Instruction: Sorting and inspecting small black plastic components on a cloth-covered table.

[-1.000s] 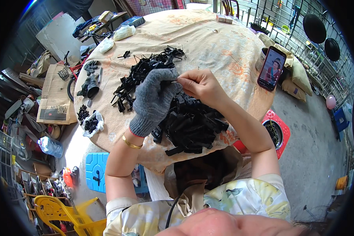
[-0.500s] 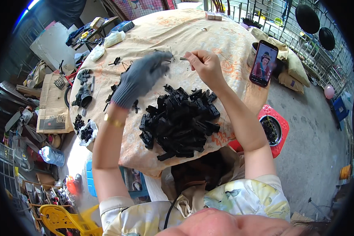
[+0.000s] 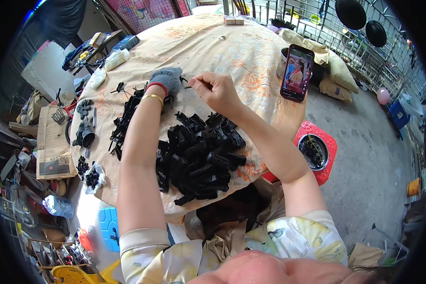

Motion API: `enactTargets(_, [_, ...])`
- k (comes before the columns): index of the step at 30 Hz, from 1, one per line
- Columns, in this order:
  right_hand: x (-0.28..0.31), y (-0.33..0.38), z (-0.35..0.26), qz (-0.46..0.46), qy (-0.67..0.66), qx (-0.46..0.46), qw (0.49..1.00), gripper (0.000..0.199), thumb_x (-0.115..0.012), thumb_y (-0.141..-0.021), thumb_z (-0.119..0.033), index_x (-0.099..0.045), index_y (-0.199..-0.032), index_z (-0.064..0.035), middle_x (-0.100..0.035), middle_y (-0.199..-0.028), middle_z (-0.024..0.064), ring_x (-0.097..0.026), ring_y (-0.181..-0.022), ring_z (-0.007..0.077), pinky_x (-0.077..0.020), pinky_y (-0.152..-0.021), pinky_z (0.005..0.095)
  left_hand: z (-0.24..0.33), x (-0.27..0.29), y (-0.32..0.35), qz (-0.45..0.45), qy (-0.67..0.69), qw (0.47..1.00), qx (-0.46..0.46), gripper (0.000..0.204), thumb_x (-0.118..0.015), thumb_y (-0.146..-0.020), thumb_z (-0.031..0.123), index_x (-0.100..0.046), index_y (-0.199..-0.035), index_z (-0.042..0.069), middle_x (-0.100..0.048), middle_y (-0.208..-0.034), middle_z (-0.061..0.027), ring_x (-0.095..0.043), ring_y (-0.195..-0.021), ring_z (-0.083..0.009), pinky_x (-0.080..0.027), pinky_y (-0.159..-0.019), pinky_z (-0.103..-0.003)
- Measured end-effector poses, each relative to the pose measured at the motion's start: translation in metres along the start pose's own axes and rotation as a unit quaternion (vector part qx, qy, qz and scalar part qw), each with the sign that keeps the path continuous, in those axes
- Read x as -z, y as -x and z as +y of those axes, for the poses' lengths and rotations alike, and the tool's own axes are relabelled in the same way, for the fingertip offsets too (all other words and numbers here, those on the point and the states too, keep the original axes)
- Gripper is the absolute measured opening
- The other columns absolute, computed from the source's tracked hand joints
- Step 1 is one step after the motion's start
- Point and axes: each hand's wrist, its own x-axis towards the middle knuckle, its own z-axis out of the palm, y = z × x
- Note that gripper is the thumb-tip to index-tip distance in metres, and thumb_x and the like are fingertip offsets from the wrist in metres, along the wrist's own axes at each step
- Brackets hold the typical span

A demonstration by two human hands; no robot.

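Observation:
My left hand, in a grey knit glove with a red cuff, is curled beyond the black parts; its fingertips are mostly hidden. A thin dark piece sticks out beside it, and what it grips cannot be made out. Close by on the right, my bare right hand pinches a thin dark rod pointing toward the glove. Nearer to me lies a big heap of black plastic parts. A long row of black pieces with thin prongs runs beside my left forearm.
A patterned cloth covers the round table. At the right a phone stands upright, near a red stool holding a metal bowl. Dark gloves and a plastic bag of small black bits lie along the left edge.
The view has shifted, so the table sits further left. My left hand has gone from blurred, reaching fingers to a curled grip. The right still pinches the rod, close to the glove.

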Motion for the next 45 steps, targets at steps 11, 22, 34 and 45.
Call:
enactTargets(11, [-0.004, 0.004, 0.001, -0.045, -0.005, 0.013, 0.999, 0.015, -0.062, -0.081, -0.014, -0.064, -0.079, 0.0008, -0.053, -0.054, 0.0008, -0.042, -0.05, 0.0037, -0.0352, -0.045, 0.022, 0.001, 0.022, 0.12, 0.31, 0.126, 0.929, -0.158, 0.019, -0.055, -0.081, 0.007, -0.06, -0.099, 0.008, -0.06, -0.101, -0.0107, -0.057, -0.095, -0.0242, -0.045, -0.083, -0.033])
enactTargets(22, [-0.015, 0.011, -0.015, -0.107, -0.167, -0.132, 0.971, 0.029, -0.068, -0.077, -0.014, -0.061, -0.1, 0.0022, -0.064, -0.082, 0.003, -0.057, -0.075, 0.0052, -0.0458, -0.067, 0.019, 0.044, 0.019, 0.189, 0.205, 0.843, 0.485, -0.11, 0.022, -0.059, -0.081, 0.001, -0.057, -0.103, 0.001, -0.06, -0.102, -0.0093, -0.057, -0.094, -0.016, -0.048, -0.083, -0.028])
enactTargets(34, [-0.011, 0.012, -0.022, -0.207, -0.173, 0.104, 0.957, 0.026, -0.071, -0.071, -0.004, -0.065, -0.096, -0.0037, -0.061, -0.074, 0.0025, -0.054, -0.066, 0.0051, -0.0438, -0.06, 0.0182, 0.032, 0.044, 0.218, -0.026, 0.8, 0.587, -0.119, 0.051, -0.063, -0.077, 0.015, -0.042, -0.121, -0.001, -0.058, -0.103, -0.0127, -0.06, -0.091, -0.0232, -0.049, -0.081, -0.031])
enactTargets(45, [-0.013, 0.018, -0.041, -0.178, -0.237, -0.119, 0.947, 0.017, -0.058, -0.085, -0.013, -0.061, -0.095, 0.0, -0.056, -0.071, -0.0015, -0.047, -0.059, 0.0018, -0.0347, -0.05, 0.0147, 0.035, 0.025, 0.209, 0.159, 0.744, 0.632, -0.146, 0.044, -0.061, -0.079, 0.0, -0.045, -0.12, 0.004, -0.057, -0.102, -0.0056, -0.054, -0.088, -0.0107, -0.046, -0.081, -0.024])
